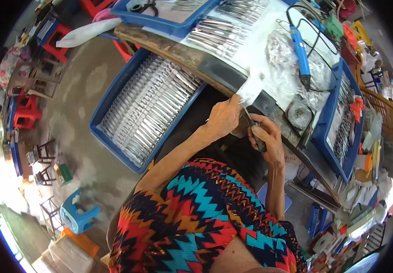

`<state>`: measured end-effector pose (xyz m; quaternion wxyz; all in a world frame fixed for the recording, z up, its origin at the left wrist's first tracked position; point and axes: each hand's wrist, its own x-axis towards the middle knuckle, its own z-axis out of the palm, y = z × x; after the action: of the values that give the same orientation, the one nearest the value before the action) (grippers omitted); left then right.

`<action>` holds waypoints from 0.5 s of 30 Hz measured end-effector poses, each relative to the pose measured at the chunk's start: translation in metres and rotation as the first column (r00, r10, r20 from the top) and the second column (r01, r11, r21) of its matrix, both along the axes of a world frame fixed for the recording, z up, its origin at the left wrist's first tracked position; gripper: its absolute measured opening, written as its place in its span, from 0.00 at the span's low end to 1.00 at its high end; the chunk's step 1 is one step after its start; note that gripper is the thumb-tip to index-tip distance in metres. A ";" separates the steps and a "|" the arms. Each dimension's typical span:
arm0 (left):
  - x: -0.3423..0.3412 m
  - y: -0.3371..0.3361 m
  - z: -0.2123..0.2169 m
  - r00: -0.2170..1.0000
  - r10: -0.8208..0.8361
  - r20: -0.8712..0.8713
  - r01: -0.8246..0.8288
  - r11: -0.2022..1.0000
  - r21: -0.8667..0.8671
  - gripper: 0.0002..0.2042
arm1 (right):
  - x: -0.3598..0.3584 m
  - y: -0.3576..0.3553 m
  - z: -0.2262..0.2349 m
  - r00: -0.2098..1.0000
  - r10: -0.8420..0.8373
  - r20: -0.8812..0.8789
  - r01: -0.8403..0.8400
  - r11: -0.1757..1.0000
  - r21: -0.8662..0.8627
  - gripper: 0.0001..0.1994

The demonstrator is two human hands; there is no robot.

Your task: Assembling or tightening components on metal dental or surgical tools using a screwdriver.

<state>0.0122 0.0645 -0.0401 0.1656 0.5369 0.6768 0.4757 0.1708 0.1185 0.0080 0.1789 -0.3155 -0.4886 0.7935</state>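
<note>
The worktop (pixel 214 68), a long dark wooden plank covered partly by a white sheet, runs diagonally across the upper middle of the view, and everything else is placed from it. Below its near edge, on the side toward the concrete floor (pixel 83 91), sits the big blue crate (pixel 110 98) filled with tight rows of slim metal tools. A second blue tray (pixel 333 113) with more metal pieces stands at the worktop's right end, and a third blue tray (pixel 160 22) rests on its far left end. Loose bundles of the same metal tools (pixel 214 34) lie on the white sheet on top. A blue handheld power tool (pixel 300 50) with a black cord lies on the worktop toward the right tray, and a small round tin (pixel 299 113) sits just beside that tray.

At the worktop's near edge, both hands meet. The left hand (pixel 224 119) has its grip closed on the upper end of a thin metal tool (pixel 247 113), pressing it against the edge. The right hand (pixel 267 139) has its grip clamped on a small dark tool (pixel 259 143), which touches the thin metal tool from below.
</note>
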 end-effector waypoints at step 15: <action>-0.033 -0.048 0.012 0.959 -0.045 0.281 0.032 0.998 0.050 0.11 | 0.017 -0.045 -0.069 0.994 0.005 -0.110 -0.020 0.991 -0.136 0.18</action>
<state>-0.0212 0.0167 -0.0278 0.2575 0.4802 0.6247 0.5593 0.1879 0.0734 -0.0605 0.1782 -0.2799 -0.4247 0.8423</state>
